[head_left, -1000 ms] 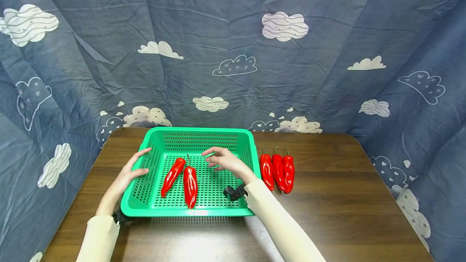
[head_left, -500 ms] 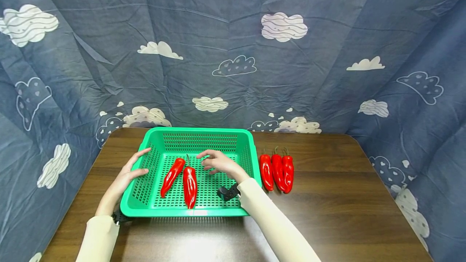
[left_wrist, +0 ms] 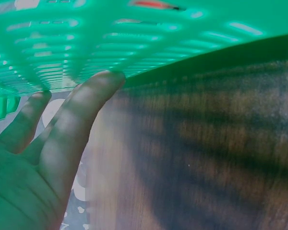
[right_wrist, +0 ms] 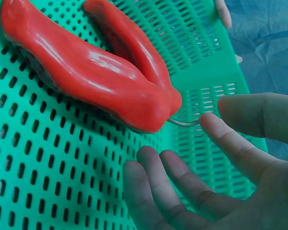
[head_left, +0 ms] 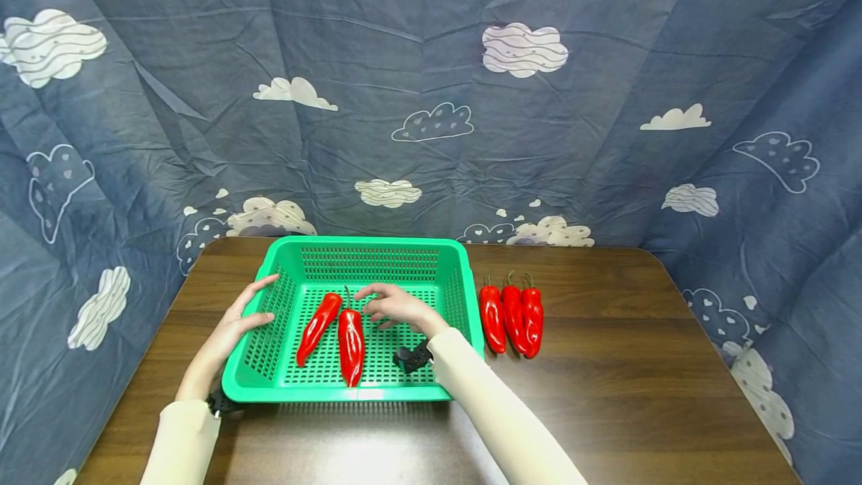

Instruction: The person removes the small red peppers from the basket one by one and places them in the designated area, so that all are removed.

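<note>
A green plastic basket (head_left: 360,394) with slotted walls stands on the table. My left hand (head_left: 232,328) holds its left side; in the left wrist view its fingers (left_wrist: 72,129) lie against the outer wall. Two red peppers, a left one (head_left: 319,328) and a right one (head_left: 352,346), rest on the basket floor. Above the basket floor, my right hand (head_left: 400,309) is beside the right pepper's stem, fingers loosely bent and holding nothing. In the right wrist view the thin stem (right_wrist: 182,123) ends at a fingertip; whether they touch, I cannot tell.
Three more red peppers (head_left: 513,316) lie side by side on the brown wooden table (head_left: 606,380), just right of the basket. A blue cloth (head_left: 431,96) with white clouds hangs behind and around the table.
My right hand has moved left inside the basket, closer to the right pepper's stem. The left hand, basket and peppers have stayed put.
</note>
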`<state>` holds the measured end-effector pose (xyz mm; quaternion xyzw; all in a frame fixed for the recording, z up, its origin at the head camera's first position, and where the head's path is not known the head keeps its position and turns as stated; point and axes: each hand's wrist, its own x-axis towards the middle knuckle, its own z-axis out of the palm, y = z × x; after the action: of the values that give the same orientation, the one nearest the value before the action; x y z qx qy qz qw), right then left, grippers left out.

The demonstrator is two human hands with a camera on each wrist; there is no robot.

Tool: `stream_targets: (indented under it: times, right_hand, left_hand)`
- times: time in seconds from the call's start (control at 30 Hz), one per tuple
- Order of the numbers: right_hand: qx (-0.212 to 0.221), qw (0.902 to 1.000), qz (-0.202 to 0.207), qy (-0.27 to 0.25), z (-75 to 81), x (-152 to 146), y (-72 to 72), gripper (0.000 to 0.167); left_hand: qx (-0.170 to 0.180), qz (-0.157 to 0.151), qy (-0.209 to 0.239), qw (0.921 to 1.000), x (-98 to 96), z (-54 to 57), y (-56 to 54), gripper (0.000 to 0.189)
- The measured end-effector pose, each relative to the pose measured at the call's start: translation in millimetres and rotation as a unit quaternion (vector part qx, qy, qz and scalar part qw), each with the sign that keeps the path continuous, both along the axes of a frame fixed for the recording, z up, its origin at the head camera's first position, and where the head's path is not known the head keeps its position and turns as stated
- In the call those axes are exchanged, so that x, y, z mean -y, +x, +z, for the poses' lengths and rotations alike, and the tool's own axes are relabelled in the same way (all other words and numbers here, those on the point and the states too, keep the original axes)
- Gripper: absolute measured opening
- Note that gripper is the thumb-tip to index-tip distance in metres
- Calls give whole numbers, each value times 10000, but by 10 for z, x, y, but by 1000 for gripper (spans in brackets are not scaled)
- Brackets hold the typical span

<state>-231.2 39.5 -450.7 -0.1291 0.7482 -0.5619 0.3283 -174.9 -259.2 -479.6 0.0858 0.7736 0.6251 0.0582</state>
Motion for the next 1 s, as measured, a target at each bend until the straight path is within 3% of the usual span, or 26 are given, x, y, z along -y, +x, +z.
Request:
stream_targets:
  times: [0.43,1.0]
  right_hand:
    - [131,9994,225,225,-86,93,15,38]
    - [35,9952,862,468,-148,122,28,48]
  left_hand:
    - [-32,-9,19,10000,-3,-3,-6,65]
    - [-45,34,10,10000,-5,6,-5,65]
